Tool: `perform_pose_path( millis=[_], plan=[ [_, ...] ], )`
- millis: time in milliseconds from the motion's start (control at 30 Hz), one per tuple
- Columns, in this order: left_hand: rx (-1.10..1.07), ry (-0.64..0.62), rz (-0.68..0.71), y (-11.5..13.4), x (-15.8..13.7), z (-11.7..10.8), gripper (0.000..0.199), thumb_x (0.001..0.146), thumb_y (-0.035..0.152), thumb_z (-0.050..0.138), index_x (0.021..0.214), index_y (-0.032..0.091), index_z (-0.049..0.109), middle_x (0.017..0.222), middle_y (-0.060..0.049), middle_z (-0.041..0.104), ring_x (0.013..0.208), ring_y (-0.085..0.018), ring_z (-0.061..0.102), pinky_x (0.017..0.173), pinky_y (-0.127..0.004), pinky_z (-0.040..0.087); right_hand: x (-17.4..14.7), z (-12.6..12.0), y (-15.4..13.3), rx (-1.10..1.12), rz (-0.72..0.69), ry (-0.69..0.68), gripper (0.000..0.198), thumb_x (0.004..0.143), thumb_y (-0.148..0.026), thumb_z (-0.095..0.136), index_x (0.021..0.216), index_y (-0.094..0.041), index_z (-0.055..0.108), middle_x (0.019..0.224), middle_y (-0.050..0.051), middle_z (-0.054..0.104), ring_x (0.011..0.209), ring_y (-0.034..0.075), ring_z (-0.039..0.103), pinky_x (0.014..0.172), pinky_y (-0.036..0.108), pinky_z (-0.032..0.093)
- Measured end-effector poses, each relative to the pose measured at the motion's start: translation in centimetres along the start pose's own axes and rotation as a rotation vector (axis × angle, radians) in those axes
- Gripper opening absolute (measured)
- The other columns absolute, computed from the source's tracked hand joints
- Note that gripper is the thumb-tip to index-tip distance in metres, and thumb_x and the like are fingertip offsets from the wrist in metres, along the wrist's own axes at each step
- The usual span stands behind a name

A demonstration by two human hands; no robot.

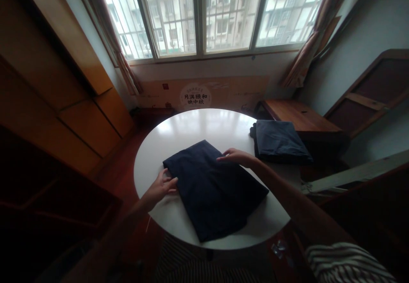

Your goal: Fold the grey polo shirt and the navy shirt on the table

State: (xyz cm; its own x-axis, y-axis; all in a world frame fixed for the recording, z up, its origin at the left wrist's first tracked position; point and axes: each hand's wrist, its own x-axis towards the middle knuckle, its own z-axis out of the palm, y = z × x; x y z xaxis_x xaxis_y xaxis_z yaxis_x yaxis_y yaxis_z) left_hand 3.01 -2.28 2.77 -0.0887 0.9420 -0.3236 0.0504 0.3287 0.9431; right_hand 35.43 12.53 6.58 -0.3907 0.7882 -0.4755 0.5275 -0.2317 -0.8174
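Note:
A dark navy folded garment (217, 189) lies at a slant on a white oval table (153, 142); its exact kind does not show. At its left edge is my left hand (161, 187), fingers spread, with some fingertips touching the fabric. My right hand (238, 157) reaches across to the upper right edge of the garment. Its fingers are stretched out, thumb and forefinger apart, and the fingertips rest on the cloth. Right of that hand, a stack of folded dark clothes (279, 140) sits at the table's far right edge.
Beyond the table stand a low wooden table (303, 114) and a long printed cardboard panel (226, 91) under the barred window (226, 14). Wooden cabinets (86, 116) line the left side. A pale rail (358, 174) runs along the right, near my right arm.

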Motion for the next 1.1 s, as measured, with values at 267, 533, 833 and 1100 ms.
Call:
perform_pose_path(
  millis=[267, 533, 833, 1100],
  plan=[
    [-0.187, -0.236, 0.173, -0.1, -0.3, 3.7, 0.1, 0.074, 0.03, 0.081, 0.152, 0.032, 0.017, 0.143, -0.013, 0.05, 0.121, -0.026, 0.059, 0.102, -0.039, 0.049, -0.5, 0.8, 1.3, 0.251, 0.124, -0.097, 0.035, 0.063, -0.037, 0.087, 0.079, -0.013, 0.068, 0.067, 0.005, 0.073, 0.052, 0.015, 0.065, 0.047, 0.021, 0.053],
    [-0.12, -0.299, 0.119, -0.3, 0.5, 4.7, 0.086, 0.063, 0.027, 0.087, 0.137, 0.017, 0.044, 0.114, -0.012, 0.068, 0.101, -0.026, 0.067, 0.091, -0.041, 0.055, -3.6, -0.2, 2.5, 0.41, -0.054, -0.154, 0.034, 0.065, -0.026, 0.086, 0.092, -0.012, 0.07, 0.083, 0.006, 0.076, 0.065, 0.016, 0.071, 0.061, 0.022, 0.059],
    [-0.102, -0.205, 0.06, -0.2, -0.1, 2.3, 0.099, 0.068, 0.034, 0.084, 0.147, 0.017, 0.027, 0.098, -0.01, 0.071, 0.091, -0.023, 0.07, 0.082, -0.034, 0.056, -5.5, 0.6, 3.5, 0.493, -0.083, -0.125, 0.033, 0.07, -0.027, 0.083, 0.098, -0.016, 0.07, 0.095, 0.006, 0.076, 0.078, 0.018, 0.072, 0.075, 0.027, 0.06],
    [-0.305, -0.355, -0.019, 0.7, -0.4, 5.0, 0.116, 0.066, 0.026, 0.087, 0.153, 0.034, 0.012, 0.132, -0.014, 0.058, 0.107, -0.026, 0.066, 0.09, -0.04, 0.056, -5.5, 1.5, 3.0, 0.472, -0.062, -0.041, 0.036, 0.065, -0.027, 0.084, 0.096, -0.02, 0.069, 0.089, 0.004, 0.075, 0.077, 0.02, 0.071, 0.073, 0.03, 0.06]
  ],
)
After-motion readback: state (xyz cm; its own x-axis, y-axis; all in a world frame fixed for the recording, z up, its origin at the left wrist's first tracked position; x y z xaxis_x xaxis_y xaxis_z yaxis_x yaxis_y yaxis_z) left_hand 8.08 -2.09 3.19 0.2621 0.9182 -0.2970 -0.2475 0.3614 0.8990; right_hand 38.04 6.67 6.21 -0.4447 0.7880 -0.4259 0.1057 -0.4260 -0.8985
